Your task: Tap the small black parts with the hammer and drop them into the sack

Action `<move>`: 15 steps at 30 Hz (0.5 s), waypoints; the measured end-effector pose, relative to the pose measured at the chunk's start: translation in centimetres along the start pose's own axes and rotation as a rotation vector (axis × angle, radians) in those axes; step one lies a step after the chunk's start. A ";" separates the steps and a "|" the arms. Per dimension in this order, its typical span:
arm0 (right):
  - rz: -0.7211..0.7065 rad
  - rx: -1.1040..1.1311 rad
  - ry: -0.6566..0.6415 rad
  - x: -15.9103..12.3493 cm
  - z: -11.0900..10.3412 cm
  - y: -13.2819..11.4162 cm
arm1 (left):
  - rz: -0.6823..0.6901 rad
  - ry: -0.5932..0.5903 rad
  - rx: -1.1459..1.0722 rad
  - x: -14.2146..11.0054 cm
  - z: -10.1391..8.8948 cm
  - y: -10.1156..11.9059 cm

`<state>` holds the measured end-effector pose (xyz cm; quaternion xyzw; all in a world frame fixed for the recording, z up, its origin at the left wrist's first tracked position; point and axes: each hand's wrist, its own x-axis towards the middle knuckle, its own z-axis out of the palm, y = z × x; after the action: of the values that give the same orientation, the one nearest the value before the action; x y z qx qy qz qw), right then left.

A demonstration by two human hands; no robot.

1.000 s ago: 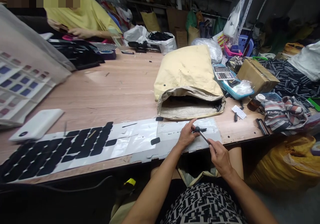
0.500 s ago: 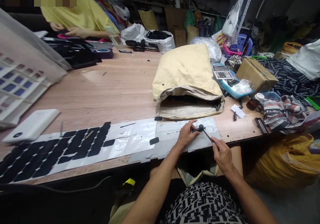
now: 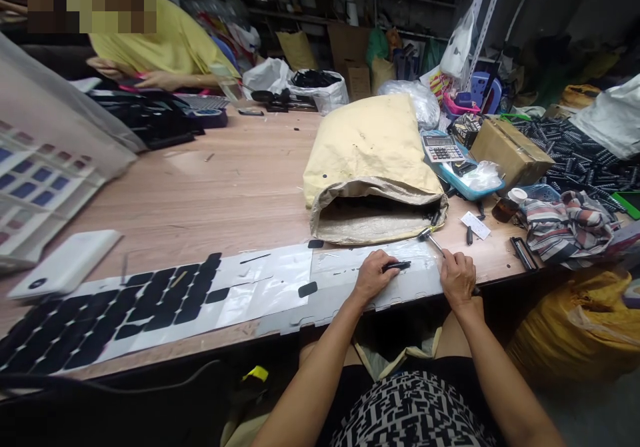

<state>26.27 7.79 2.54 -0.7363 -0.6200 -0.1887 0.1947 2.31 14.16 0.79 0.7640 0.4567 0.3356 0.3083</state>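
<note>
My left hand point(image 3: 374, 274) rests on the grey board point(image 3: 345, 290) at the table's front edge, its fingers pinching a small, narrow black piece point(image 3: 399, 265). To its right, my right hand point(image 3: 457, 277) is wrapped round a small hammer point(image 3: 435, 239) with a metal shaft. The hammer's head is raised up and to the right, apart from the black piece, close to the mouth of a cream sack point(image 3: 367, 144). Dark contents show faintly inside the sack. Most of the hammer's handle is hidden by my fingers.
A white sheet with rows of black pads point(image 3: 165, 294) lies to the left, near a white box point(image 3: 65, 264). At right are a calculator point(image 3: 442, 147), a blue tray point(image 3: 480, 190), a cardboard box point(image 3: 510, 150) and a brown bottle point(image 3: 507, 206). Across the table sits a person in yellow point(image 3: 175, 44).
My right hand has moved right and lifted the hammer head off the black piece, up and to the right. My left hand stays nearly in place, still pinching the piece.
</note>
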 end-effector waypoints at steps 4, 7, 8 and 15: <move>0.019 -0.007 -0.020 -0.1 0.0 -0.3 | 0.014 -0.068 0.043 -0.1 -0.5 0.4; 0.023 -0.010 -0.035 -0.2 0.0 -0.3 | 0.080 -0.131 0.066 -1.4 -0.6 1.2; 0.023 -0.010 -0.035 -0.2 0.0 -0.3 | 0.113 -0.152 0.068 -2.2 -0.6 1.6; 0.035 -0.005 -0.050 -0.3 0.0 -0.4 | 0.223 -0.192 0.147 -8.5 0.6 4.0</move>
<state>25.86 7.61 2.41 -0.7521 -0.6112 -0.1683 0.1803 1.78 4.82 1.61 0.8591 0.3607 0.2589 0.2545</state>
